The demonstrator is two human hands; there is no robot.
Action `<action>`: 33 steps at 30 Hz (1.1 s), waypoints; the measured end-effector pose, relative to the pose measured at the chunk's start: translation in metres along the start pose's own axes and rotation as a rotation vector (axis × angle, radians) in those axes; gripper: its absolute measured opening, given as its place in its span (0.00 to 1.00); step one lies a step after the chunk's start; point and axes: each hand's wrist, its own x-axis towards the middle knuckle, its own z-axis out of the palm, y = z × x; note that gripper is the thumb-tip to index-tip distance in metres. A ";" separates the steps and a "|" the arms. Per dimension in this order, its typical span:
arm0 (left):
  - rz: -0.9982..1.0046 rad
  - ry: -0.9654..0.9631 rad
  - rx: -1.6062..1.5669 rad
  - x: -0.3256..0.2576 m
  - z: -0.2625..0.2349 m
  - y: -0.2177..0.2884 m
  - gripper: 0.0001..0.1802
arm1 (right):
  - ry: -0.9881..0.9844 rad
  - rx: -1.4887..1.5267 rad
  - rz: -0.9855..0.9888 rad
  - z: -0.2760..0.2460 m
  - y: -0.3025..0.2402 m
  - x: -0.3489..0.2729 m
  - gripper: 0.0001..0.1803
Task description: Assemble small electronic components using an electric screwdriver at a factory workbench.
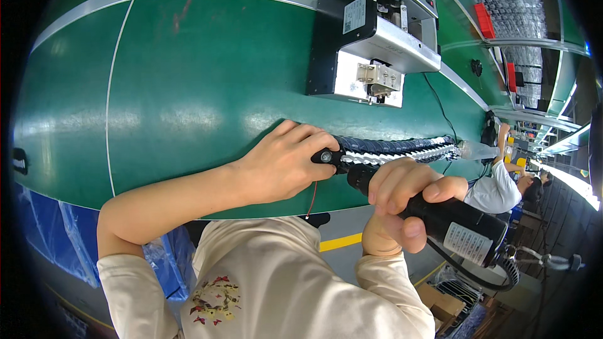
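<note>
My right hand (pixel 405 198) is wrapped round a black electric screwdriver (pixel 480 223), a cylinder with a pale label and a cord at its rear. The driver's front end points left, close beside a black end piece (pixel 326 156) with a round metal spot on it. My left hand (pixel 286 160) has its fingers closed on that end piece, against the green table. From there a long row of black ribbed parts with a silvery toothed strip (pixel 389 156) stretches right along the table. A thin red wire (pixel 313 198) hangs below my left fingers. The driver's tip is hidden.
A black and silver bench machine (pixel 377 44) stands behind my hands, with a black cable (pixel 440 100) trailing right. A clear plastic bottle (pixel 480 150) is at the row's far end. Another person (pixel 496 188) sits further right. Blue plastic-covered containers (pixel 63 232) stand beyond the table's left front edge.
</note>
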 end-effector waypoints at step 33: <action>0.005 -0.033 0.003 -0.002 0.001 -0.001 0.17 | 0.093 0.016 0.053 -0.007 0.014 0.016 0.23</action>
